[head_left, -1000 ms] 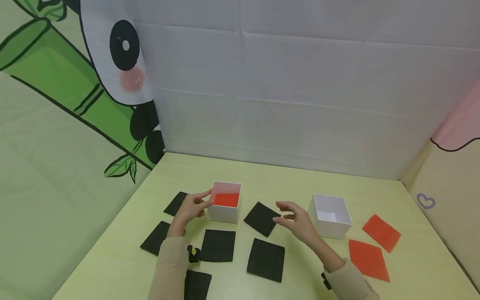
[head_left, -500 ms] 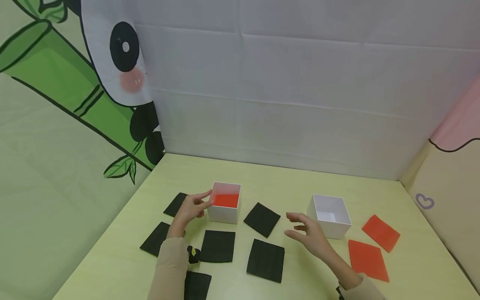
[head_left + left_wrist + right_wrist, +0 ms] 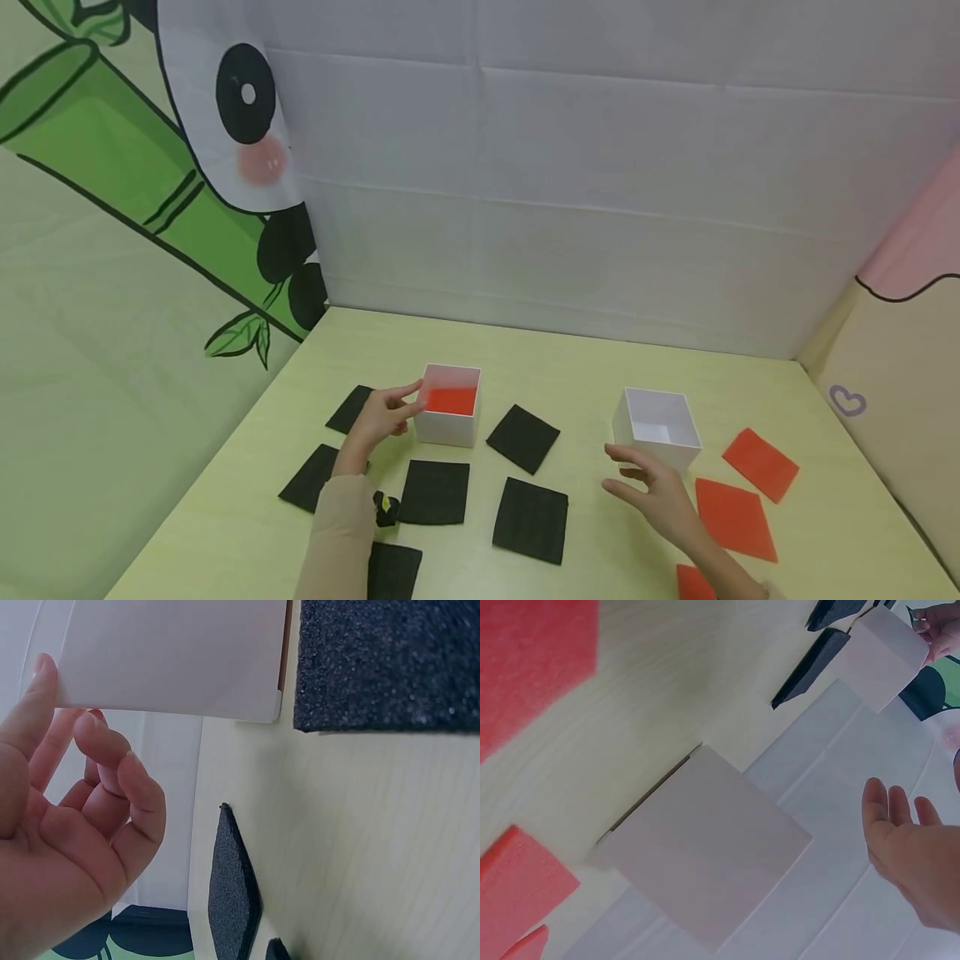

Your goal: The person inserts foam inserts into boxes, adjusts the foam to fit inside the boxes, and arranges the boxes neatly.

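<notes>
At the near-left upper corner of a white box (image 3: 445, 430) holding red foam (image 3: 452, 401), my left hand (image 3: 384, 414) grips the wall, thumb at the rim and index finger beside it. The left wrist view shows this hand (image 3: 82, 802) with its other fingers curled, free of the box. My right hand (image 3: 660, 497) hovers in front of a second white box (image 3: 663, 454) with nothing in it. Its fingers are spread from the thumb and hold nothing. In the right wrist view that hand (image 3: 911, 851) is apart from the second box (image 3: 709, 851).
Several black foam squares, such as this black square (image 3: 435, 492) and another black square (image 3: 523, 439), lie around the left box. Red foam squares (image 3: 735, 518) lie to the right, with another red square (image 3: 761, 465) behind. A printed cloth (image 3: 562, 208) hangs behind the table.
My right hand has moved right and toward the table's front, away from the black square, to before the second box. My left hand has stayed at the left box.
</notes>
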A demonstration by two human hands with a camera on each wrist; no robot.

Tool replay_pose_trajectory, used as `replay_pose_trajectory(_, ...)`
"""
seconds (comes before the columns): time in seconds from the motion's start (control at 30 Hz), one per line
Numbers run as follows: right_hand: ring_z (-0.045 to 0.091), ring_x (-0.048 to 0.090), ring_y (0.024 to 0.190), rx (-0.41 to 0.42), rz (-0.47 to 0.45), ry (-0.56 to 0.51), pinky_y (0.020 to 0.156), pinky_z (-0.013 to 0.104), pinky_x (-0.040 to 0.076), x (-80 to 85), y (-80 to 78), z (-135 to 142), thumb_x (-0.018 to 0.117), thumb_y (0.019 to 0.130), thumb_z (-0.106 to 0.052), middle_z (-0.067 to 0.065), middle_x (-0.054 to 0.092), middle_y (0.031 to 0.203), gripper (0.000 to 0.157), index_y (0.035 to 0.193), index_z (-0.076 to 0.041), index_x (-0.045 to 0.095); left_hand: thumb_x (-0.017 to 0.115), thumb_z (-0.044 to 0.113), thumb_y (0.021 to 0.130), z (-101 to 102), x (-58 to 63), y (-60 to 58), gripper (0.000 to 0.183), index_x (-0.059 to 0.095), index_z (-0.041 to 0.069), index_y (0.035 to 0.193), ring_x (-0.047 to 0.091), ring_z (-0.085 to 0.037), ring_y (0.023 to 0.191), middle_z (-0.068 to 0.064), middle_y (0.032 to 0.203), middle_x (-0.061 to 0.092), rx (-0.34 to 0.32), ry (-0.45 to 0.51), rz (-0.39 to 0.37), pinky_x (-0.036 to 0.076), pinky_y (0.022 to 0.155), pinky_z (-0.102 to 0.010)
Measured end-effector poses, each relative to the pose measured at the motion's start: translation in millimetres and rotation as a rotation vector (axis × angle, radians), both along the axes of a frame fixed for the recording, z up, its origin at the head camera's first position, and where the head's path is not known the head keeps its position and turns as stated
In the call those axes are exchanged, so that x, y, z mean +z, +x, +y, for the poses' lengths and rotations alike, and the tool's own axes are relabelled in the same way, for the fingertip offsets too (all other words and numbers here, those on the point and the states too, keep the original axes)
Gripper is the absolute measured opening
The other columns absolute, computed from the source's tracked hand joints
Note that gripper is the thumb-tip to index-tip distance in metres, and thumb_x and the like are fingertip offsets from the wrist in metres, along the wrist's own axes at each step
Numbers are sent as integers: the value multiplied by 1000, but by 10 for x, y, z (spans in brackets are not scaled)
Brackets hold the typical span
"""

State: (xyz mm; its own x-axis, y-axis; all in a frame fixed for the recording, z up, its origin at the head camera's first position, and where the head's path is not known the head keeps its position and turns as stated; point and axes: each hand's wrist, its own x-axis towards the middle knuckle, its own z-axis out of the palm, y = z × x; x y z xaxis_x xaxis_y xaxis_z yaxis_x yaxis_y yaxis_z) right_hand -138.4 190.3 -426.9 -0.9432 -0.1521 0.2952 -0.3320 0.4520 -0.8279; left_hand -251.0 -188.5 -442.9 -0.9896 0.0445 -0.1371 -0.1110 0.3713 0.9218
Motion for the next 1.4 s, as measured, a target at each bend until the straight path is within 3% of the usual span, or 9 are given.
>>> replay_pose_trajectory(0.17, 9, 56, 93, -23, 63, 8, 75, 27, 48, -21, 68, 97, 73, 70, -1, 14, 61, 106, 40, 108, 5, 60, 66, 21, 81, -7, -5, -5, 51, 50, 14, 129, 44, -17, 52, -18, 73, 50, -4, -3, 6, 42, 55, -27)
replay_pose_trajectory(0.3, -2, 53, 91, -37, 145, 18, 72, 22, 47, -51, 125, 162, 73, 67, 3, 4, 62, 102, 39, 104, 6, 61, 66, 21, 81, -13, -23, -12, 51, 50, 13, 129, 43, -16, 50, -11, 66, 48, -18, 10, 21, 40, 53, -27)
replay_pose_trajectory(0.43, -4, 52, 90, -71, 205, 70, 70, 21, 47, -81, 189, 223, 75, 65, 2, -5, 61, 100, 41, 104, 2, 63, 66, 21, 81, -17, -43, -15, 51, 50, 13, 129, 43, -15, 50, -8, 64, 47, -17, 9, 24, 40, 53, -27)
replay_pose_trajectory(0.73, 1, 53, 91, -69, 301, 212, 72, 11, 42, -148, 274, 352, 79, 60, 0, 6, 62, 99, 45, 102, -1, 64, 66, 24, 81, -12, -56, -11, 52, 49, 16, 129, 45, -17, 52, -20, 75, 50, 4, -9, 15, 41, 54, -27)
replay_pose_trajectory(0.9, -1, 50, 98, 2, 380, 246, 80, 6, 34, -203, 312, 454, 80, 57, -2, 8, 61, 102, 51, 105, -6, 64, 67, 26, 80, -13, -50, -17, 53, 49, 17, 130, 45, -17, 52, -19, 75, 50, -2, 2, 9, 41, 55, -27)
replay_pose_trajectory(1.07, 3, 50, 102, 94, 461, 264, 83, 9, 35, -257, 348, 543, 81, 57, -4, 4, 58, 108, 57, 111, -7, 62, 66, 26, 81, -16, -30, -16, 53, 49, 17, 130, 46, -17, 53, -17, 74, 50, 1, -8, 10, 42, 56, -27)
replay_pose_trajectory(1.4, 4, 49, 99, 205, 453, 308, 80, 7, 35, -432, 468, 694, 79, 64, -18, 2, 57, 110, 52, 112, -12, 62, 65, 26, 82, -17, -35, -6, 53, 48, 18, 131, 46, -18, 54, -11, 71, 48, -2, -14, -4, 42, 56, -28)
